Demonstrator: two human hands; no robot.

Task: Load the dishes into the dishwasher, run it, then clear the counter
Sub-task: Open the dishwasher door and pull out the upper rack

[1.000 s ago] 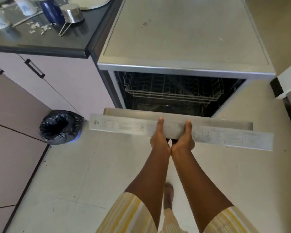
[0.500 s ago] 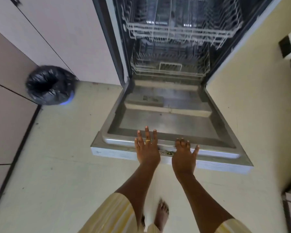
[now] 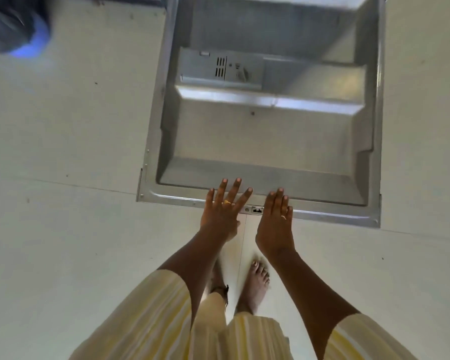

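The dishwasher door (image 3: 265, 136) lies fully open and flat, its steel inner face up, filling the upper middle of the head view. The detergent compartment (image 3: 221, 67) sits in its upper left. My left hand (image 3: 224, 211) rests palm down with fingers spread over the door's near edge. My right hand (image 3: 276, 222) lies beside it, fingers together and straight, over the same edge near the latch (image 3: 257, 210). Neither hand holds anything. The racks and the counter dishes are out of view.
A bin lined with a black bag (image 3: 11, 24) stands at the top left corner on the pale tiled floor (image 3: 63, 152). My bare feet (image 3: 255, 284) stand just before the door's edge, between my arms.
The door has swung from half-lowered, gripped by both hands, down to flat. My hands have released their grip and lie open on its edge. The view has tilted down, losing the racks and counter.
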